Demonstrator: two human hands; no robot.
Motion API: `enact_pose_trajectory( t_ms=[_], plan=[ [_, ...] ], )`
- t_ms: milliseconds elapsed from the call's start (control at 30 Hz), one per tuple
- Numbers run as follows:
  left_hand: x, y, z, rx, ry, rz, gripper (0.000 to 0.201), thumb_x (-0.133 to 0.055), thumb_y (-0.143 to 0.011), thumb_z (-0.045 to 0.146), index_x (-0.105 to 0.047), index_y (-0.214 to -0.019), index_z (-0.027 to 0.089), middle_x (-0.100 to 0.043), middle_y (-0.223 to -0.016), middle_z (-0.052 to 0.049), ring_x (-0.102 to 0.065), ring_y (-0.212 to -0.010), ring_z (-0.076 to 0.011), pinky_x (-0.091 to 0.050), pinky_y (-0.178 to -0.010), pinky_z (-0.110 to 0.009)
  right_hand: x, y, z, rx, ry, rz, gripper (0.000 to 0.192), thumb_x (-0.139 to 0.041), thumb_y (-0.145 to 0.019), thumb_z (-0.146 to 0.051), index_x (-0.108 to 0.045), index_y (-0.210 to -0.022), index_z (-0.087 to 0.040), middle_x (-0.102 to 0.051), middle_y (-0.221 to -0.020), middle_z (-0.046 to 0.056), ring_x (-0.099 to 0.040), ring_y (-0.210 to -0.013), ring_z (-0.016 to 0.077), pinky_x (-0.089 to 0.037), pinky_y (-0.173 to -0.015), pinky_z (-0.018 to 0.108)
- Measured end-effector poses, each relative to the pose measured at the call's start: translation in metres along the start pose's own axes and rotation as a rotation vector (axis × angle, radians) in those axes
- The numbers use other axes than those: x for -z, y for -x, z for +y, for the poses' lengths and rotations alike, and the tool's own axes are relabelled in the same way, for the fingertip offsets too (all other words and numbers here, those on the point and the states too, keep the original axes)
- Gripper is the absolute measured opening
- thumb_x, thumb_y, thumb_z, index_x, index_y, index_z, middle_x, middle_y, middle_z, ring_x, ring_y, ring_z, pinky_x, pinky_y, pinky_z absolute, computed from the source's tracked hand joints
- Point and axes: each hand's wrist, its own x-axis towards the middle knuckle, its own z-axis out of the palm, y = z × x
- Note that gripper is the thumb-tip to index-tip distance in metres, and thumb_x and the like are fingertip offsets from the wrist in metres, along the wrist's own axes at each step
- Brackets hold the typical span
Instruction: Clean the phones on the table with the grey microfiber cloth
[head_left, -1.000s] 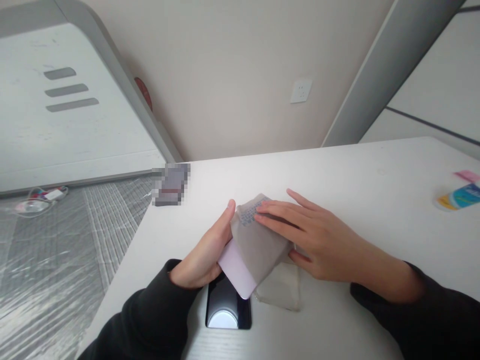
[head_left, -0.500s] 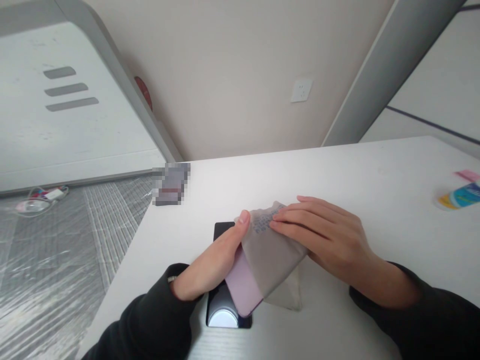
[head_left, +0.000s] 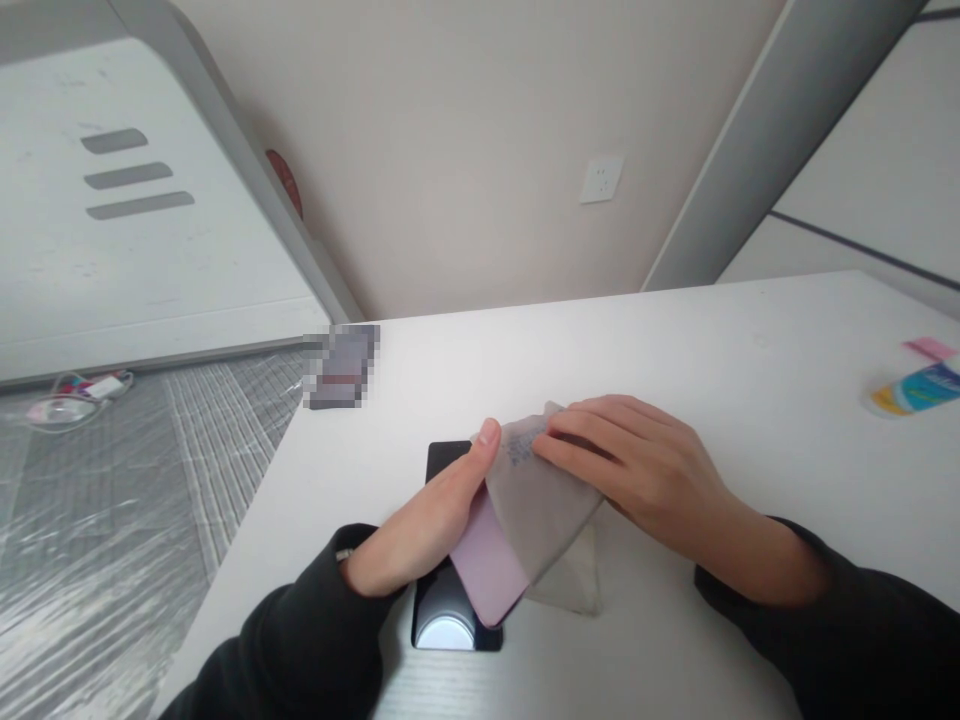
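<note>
My left hand [head_left: 431, 525] grips a lilac, flat phone [head_left: 491, 575] with rounded corners, its thumb lying on top at the upper edge. A grey cloth [head_left: 536, 520] with small blue print covers most of the phone; the phone's lower corner shows bare. The fingers of my right hand [head_left: 652, 460] are bent together and press on the cloth's upper right part. Below them, on the table, lies a black phone [head_left: 457, 600] with a light reflected in its glass. A pale, see-through flat thing [head_left: 574, 580] shows partly beneath the cloth; I cannot tell its kind.
The white table [head_left: 675, 660] carries a blurred-out dark item [head_left: 341, 368] at its far left corner. At the right lie a blue and yellow tube [head_left: 919, 390] and a pink piece [head_left: 930, 348]. A wall with a socket [head_left: 601, 180] stands behind.
My right hand has shifted slightly left, its fingers more bent on the cloth. My left hand and the lilac phone hold nearly the same place.
</note>
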Motion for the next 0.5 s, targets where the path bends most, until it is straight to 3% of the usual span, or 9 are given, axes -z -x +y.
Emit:
enact_pose_trajectory(
  t_ms=[133, 333, 500],
  plan=[
    [-0.003, 0.000, -0.002, -0.008, 0.022, 0.019, 0.060, -0.045, -0.101, 0.064, -0.071, -0.132, 0.019, -0.074, -0.130, -0.009, -0.047, -0.147, -0.0264, -0.020, -0.127, -0.035, 0.000, 0.001, 0.002, 0.019, -0.042, -0.022, 0.029, -0.045, -0.105, -0.007, -0.073, -0.103, -0.014, -0.080, -0.099, 0.009, -0.074, -0.092, 0.0196, -0.061, -0.094, 0.038],
    [-0.010, 0.003, -0.001, 0.052, 0.121, 0.025, 0.064, -0.043, -0.101, 0.065, -0.065, -0.139, 0.019, -0.074, -0.129, -0.011, -0.054, -0.140, -0.0305, -0.029, -0.123, -0.043, 0.002, 0.000, 0.002, 0.032, -0.014, 0.010, 0.025, -0.049, -0.104, -0.007, -0.073, -0.102, -0.012, -0.081, -0.095, 0.009, -0.073, -0.088, 0.0193, -0.063, -0.083, 0.034],
    [-0.013, 0.001, 0.003, 0.031, 0.112, 0.005, 0.068, -0.047, -0.098, 0.070, -0.065, -0.139, 0.019, -0.073, -0.133, -0.011, -0.053, -0.141, -0.0311, -0.027, -0.124, -0.043, 0.001, 0.000, 0.002, 0.014, -0.064, -0.023, 0.032, -0.044, -0.106, -0.009, -0.075, -0.103, -0.017, -0.081, -0.100, 0.007, -0.074, -0.092, 0.0175, -0.063, -0.093, 0.036]
  ],
)
